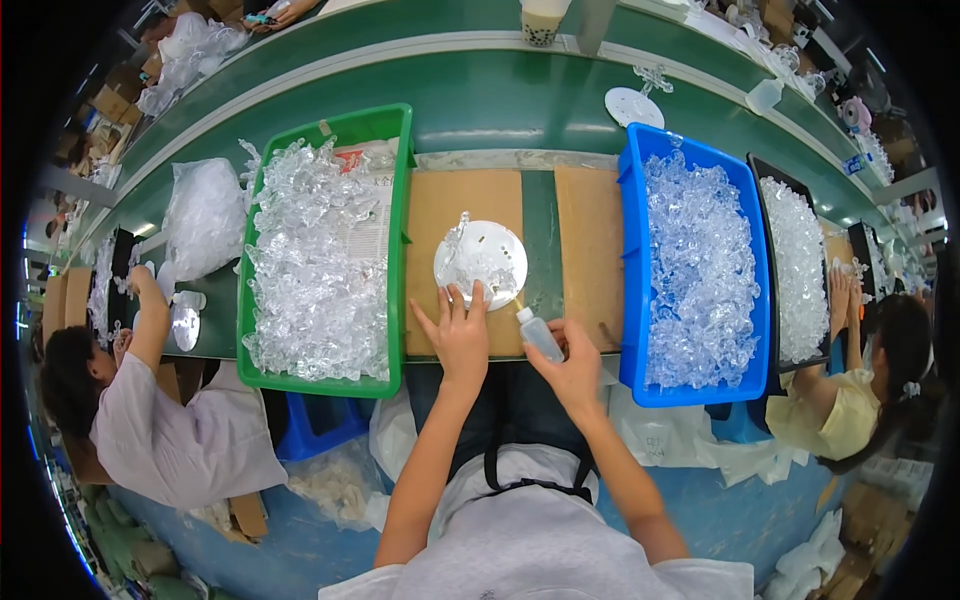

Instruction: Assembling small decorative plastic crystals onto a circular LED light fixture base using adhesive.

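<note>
A round white plate [507, 252] with small slots lies on a brown cardboard sheet [455, 198] in front of me. Several clear plastic pieces [462, 243] rest on its left and middle part. My left hand [460, 335] lies with spread fingers, its fingertips at the plate's near edge. In my right hand [572, 365] is a small translucent squeeze bottle [540, 336], gripped between thumb and fingers. The bottle tilts up to the left, its thin yellowish nozzle close to the plate's right near edge; whether they touch I cannot tell.
Left stands a green bin [400, 230] of clear plastic pieces, right a blue bin [632, 260] of similar pieces, with a black tray [828, 345] beyond. Another white plate [630, 107] lies far right. Co-workers sit on both sides. A drink cup [541, 25] stands on the far ledge.
</note>
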### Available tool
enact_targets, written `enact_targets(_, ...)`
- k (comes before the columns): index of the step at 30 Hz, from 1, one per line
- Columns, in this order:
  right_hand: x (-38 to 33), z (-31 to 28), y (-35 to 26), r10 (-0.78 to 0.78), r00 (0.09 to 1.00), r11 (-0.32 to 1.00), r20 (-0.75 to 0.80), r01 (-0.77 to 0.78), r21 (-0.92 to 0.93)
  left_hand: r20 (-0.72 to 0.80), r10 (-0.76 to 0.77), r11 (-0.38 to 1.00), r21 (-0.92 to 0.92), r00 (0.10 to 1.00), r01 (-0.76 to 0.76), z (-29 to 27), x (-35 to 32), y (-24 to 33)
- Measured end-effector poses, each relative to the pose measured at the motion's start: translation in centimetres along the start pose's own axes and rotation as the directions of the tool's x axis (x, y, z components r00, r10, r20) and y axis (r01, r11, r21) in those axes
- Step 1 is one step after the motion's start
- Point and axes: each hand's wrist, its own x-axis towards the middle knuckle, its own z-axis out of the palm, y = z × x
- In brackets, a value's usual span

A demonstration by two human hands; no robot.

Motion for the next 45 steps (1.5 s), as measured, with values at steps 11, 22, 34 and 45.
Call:
enact_targets(11, -0.2, 2.8, -1.7, -0.133, 0.989, 0.99, 0.063, 0.136, -0.041, 0.156, -0.359, 0.679, -0.633, 0.92, 0.372, -2.9, 2.9, -0.9)
enact_targets(22, 1.2, 4.1, -2.5, -0.14, 0.99, 0.984, 0.034, 0.143, -0.104, 0.279, -0.322, 0.61, -0.669, 0.905, 0.424, -2.2, 4.2, -3.0)
enact_targets(34, 1.3, 4.6, -2.5, -0.142, 0.987, 0.985, 0.069, 0.148, -0.09, 0.307, -0.316, 0.628, -0.642, 0.898, 0.44, -2.4, 4.3, -3.1)
enact_targets(45, 2.1, 1.4, -2.1, -0.023, 0.999, 0.996, 0.047, 0.018, 0.088, 0.296, -0.333, 0.649, -0.617, 0.895, 0.445, -2.7, 4.0, -2.7)
